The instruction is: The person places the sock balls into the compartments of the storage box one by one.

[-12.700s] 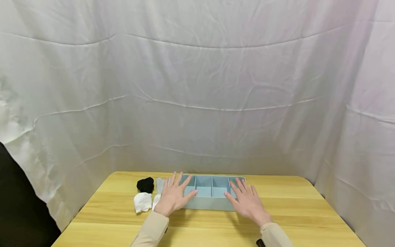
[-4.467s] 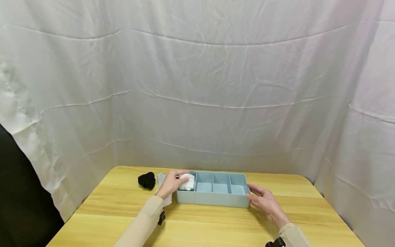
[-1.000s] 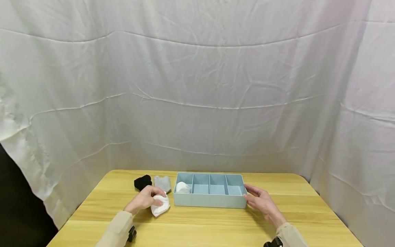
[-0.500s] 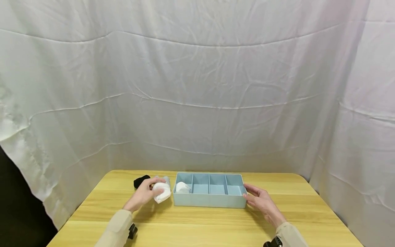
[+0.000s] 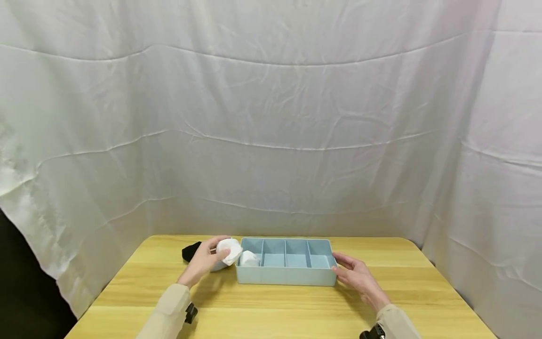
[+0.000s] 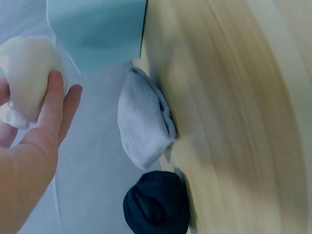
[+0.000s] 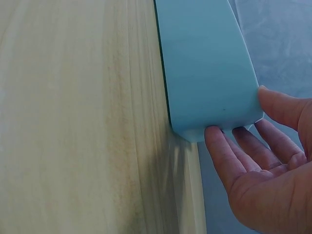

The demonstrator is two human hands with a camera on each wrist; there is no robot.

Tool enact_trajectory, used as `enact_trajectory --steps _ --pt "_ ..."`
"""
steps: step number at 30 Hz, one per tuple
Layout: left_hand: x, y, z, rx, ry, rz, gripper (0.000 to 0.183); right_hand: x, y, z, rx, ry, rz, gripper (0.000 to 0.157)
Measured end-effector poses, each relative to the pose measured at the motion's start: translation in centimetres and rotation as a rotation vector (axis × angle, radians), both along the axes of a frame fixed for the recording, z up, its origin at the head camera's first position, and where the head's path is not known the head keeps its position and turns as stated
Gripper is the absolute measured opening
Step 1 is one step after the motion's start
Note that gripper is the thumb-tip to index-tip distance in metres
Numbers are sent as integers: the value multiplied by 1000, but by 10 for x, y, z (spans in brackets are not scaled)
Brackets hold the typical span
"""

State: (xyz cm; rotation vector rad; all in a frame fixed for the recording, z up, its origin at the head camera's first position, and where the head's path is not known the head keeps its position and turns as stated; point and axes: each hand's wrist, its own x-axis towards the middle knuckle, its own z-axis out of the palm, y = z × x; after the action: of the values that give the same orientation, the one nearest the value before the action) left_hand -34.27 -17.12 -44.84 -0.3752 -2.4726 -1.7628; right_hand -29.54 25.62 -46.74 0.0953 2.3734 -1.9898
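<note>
My left hand (image 5: 203,261) holds a white balled sock (image 5: 229,251) between thumb and fingers, just left of the light-blue box (image 5: 286,276). The sock is raised off the table, level with the box's left end. A second white balled sock (image 5: 249,259) lies in the leftmost compartment. My right hand (image 5: 361,278) rests at the box's right end. In the right wrist view, its fingertips (image 7: 213,132) touch the end wall and the thumb is at the upper corner. Below the left hand lie a grey folded sock (image 6: 144,119) and a black balled sock (image 6: 156,202).
The box has several compartments in a row. It stands near the back of the wooden table (image 5: 288,310). A light curtain (image 5: 275,141) hangs behind and at both sides. In the head view, the left hand hides most of the grey sock.
Over the last second the left hand has lifted the second white sock from the table and carried it right and back toward the box. The right hand stays at the box's end.
</note>
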Motion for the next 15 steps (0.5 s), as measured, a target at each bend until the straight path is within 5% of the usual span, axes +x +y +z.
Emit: enact_trajectory --steps 5,15 --pt "-1 6 0 10 0 -5 40 0 0 -1 -1 -4 -5 55" --pt "-5 18 3 73 38 -129 38 -2 -1 1 18 0 7 56"
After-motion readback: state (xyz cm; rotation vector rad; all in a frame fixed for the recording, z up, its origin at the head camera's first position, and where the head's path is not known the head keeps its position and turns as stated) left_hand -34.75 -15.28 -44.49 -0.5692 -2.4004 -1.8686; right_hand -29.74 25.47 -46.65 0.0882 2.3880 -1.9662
